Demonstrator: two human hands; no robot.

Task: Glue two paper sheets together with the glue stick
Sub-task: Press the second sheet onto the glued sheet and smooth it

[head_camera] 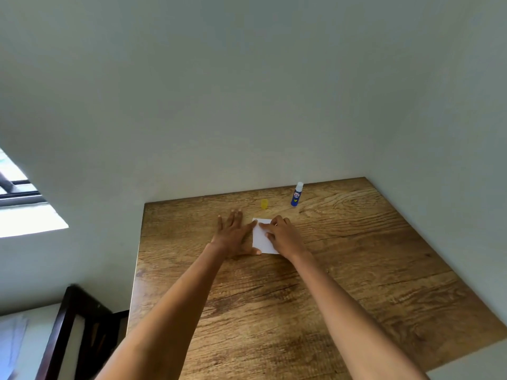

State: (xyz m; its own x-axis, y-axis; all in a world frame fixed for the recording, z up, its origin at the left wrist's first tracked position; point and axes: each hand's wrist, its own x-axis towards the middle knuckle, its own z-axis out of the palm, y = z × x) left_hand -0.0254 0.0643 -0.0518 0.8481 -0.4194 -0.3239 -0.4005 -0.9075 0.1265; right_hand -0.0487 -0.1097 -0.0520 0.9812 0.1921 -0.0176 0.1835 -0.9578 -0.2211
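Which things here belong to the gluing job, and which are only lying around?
Job:
- white paper, under both hands: left, right
- glue stick, standing upright
- yellow cap, off the stick

Just there:
- wooden table
- dark chair
- window

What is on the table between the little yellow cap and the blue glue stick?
Nothing. In the head view, only bare wooden table shows between the yellow cap and the glue stick.
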